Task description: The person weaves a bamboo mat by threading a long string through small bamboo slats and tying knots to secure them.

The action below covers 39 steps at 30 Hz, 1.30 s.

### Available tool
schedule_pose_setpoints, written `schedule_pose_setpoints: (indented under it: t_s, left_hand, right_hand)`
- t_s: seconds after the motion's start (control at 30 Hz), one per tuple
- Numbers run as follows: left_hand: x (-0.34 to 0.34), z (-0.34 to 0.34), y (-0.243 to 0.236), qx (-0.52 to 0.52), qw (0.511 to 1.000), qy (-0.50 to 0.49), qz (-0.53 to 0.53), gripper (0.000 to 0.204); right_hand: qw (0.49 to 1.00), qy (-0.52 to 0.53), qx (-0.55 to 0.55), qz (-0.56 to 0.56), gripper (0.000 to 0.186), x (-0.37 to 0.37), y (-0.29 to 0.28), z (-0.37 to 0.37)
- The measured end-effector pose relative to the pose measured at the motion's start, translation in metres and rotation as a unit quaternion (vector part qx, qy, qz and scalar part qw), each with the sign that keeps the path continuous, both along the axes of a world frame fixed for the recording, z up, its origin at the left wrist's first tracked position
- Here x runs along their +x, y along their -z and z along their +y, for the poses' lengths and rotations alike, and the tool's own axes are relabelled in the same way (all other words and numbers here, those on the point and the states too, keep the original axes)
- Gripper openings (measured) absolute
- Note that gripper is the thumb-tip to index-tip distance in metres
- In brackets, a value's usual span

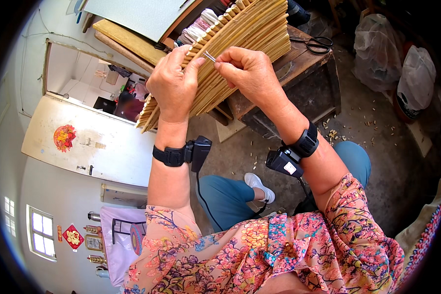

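A mat of straw-coloured reed stalks (254,44) lies slanting across a worn wooden cabinet (294,98). My left hand (174,83) is closed on the mat's left edge, its thumb near the row of cut ends. My right hand (247,73) pinches a slim silver needle-like tool (210,57) that lies across the stalks beside my left thumb; its far tip is too small to make out clearly. Black scissors (318,45) rest on the cabinet top to the right of the mat.
Plastic bags (372,54) stand at right, short cut pieces (333,134) litter the concrete floor (353,117). A pale board (127,12) is at top. A person (130,105) shows through an opening above a white door (83,142). My legs are below.
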State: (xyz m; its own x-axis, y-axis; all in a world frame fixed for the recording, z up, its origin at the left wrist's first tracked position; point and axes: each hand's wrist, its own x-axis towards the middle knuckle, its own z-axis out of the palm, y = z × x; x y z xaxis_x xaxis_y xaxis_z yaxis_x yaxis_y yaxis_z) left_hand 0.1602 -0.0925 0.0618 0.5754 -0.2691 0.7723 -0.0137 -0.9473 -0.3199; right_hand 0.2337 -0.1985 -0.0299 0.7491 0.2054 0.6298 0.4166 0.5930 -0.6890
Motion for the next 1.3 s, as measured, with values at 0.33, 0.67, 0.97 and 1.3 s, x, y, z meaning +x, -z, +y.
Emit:
schedule_pose_setpoints:
  t_s: [0.33,0.67,0.97,1.3]
  left_hand:
    - [-0.024,-0.022,0.029,0.004,0.998,0.034,-0.053,0.021]
    - [-0.081,-0.056,0.133,-0.046,0.998,0.045,-0.018,0.028]
    - [-0.102,-0.052,0.158,-0.025,0.997,0.071,-0.007,0.029]
    - [-0.095,-0.056,0.170,-0.069,0.996,0.052,-0.026,0.029]
  right_hand:
    - [0.984,-0.134,-0.093,0.067,0.014,-0.020,0.006,-0.042]
    - [0.951,-0.202,-0.139,0.190,0.012,-0.080,0.119,-0.084]
    - [0.937,-0.232,-0.209,0.154,0.013,-0.090,0.138,-0.087]
    - [0.948,-0.219,-0.156,0.171,0.012,-0.089,0.146,-0.086]
